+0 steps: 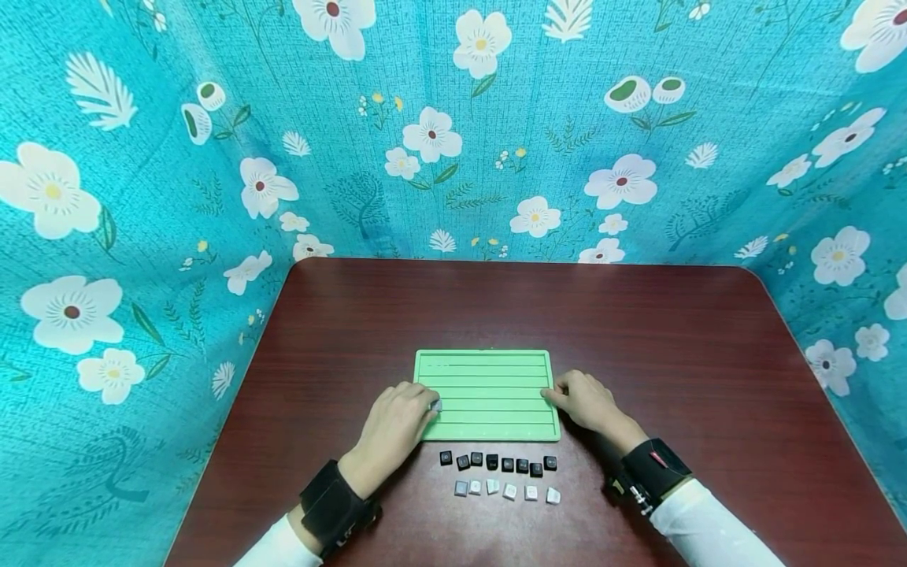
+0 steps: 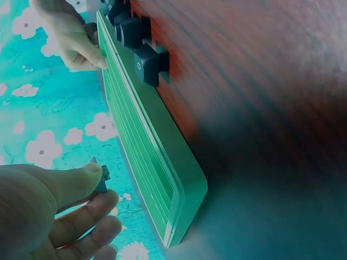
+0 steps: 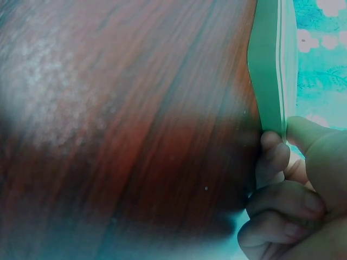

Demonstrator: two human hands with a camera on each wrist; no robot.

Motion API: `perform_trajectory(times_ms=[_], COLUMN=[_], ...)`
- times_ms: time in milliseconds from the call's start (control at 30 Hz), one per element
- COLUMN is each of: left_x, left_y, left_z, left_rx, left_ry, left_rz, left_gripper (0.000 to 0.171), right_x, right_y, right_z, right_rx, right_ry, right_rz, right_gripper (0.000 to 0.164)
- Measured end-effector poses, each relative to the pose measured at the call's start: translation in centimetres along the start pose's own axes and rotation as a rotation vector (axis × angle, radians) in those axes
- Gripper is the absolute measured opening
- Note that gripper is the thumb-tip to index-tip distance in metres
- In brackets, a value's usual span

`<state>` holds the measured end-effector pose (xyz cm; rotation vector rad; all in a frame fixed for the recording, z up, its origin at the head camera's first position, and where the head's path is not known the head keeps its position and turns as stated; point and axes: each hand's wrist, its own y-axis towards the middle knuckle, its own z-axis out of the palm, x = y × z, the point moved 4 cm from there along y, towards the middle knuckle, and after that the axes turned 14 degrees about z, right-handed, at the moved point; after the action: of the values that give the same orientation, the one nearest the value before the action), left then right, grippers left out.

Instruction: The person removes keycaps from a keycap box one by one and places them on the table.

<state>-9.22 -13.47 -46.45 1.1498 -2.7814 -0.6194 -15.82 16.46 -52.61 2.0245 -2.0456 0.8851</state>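
Between the thumb and a finger my left hand (image 1: 394,423) pinches a small grey keycap (image 1: 435,405); the left wrist view shows this keycap (image 2: 102,181) above the ridged side of the green tray. The tray (image 1: 484,432) is shallow, with several lengthwise ridges. At its right edge my right hand (image 1: 586,400) grips the rim. In the right wrist view the thumb lies over the tray's edge (image 3: 267,70) and curled fingers (image 3: 275,154) are against its side.
In front of the tray lies an uneven row of black keycaps (image 1: 507,465). Nearer me is a row of pale grey and white keycaps (image 1: 509,491). The dark wooden table (image 1: 340,315) is bordered by a turquoise flowered cloth (image 1: 496,173) at the back and sides.
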Motion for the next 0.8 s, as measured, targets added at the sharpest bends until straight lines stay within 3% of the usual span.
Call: perform_trajectory(times_ms=[433, 800], left_x=[-0.8, -1.2], left_y=[-0.5, -0.8], left_z=[0.0, -0.2], left_rx=[-0.047, 0.004], left_ry=[0.011, -0.002], left_rz=[0.006, -0.007], left_gripper=[0.015, 0.016], right_x=[0.2, 0.0], right_y=[-0.1, 0.0], right_z=[-0.1, 0.0], right_rx=[0.013, 0.01], right_ry=[0.009, 0.022], right_rz=[-0.006, -0.007], right_gripper=[0.046, 0.046])
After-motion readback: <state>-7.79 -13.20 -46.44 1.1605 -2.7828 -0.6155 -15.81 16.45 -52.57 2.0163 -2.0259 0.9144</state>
